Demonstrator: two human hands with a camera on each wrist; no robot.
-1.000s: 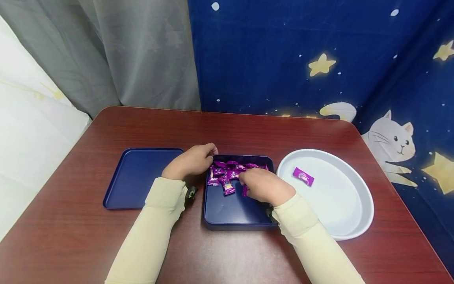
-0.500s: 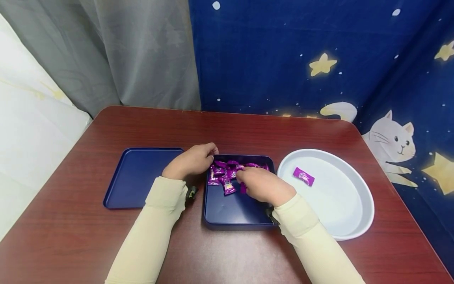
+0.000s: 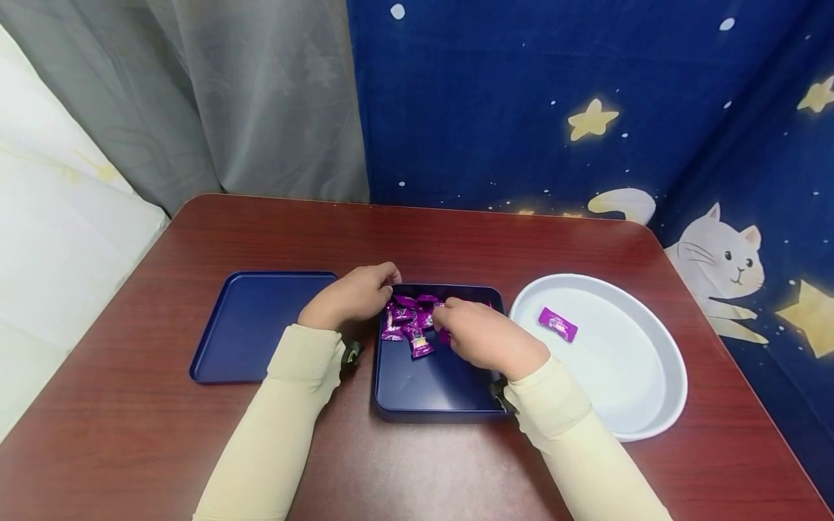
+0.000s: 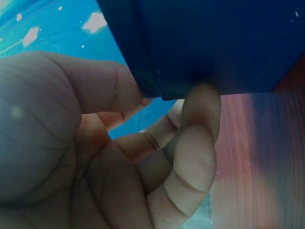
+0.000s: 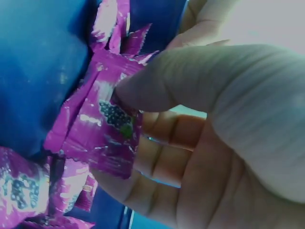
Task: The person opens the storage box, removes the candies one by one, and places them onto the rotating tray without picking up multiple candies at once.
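Note:
A dark blue rectangular tin (image 3: 430, 387) holds several purple-wrapped candies (image 3: 417, 340), heaped toward its far side. My left hand (image 3: 355, 295) grips the tin's far left corner; the left wrist view has the thumb at the rim and curled fingers against the outer wall (image 4: 214, 52). Over the heap, my right hand (image 3: 491, 336) pinches one purple candy (image 5: 102, 119) between thumb and fingers, its wrapper printed with dark berries. From the head view that candy is mostly hidden behind the hand. More candies (image 5: 21, 186) lie close by in the right wrist view.
On the right stands a round white tray (image 3: 625, 376) with a single purple candy (image 3: 557, 324) in it. A flat blue lid-like tray (image 3: 250, 333) lies to the left, partly under my left forearm. Curtains (image 3: 482, 108) hang behind the reddish-brown table (image 3: 456, 246).
My right hand has shifted slightly up and away from me over the heap, with the pinched candy. The left hand stays at the tin's corner.

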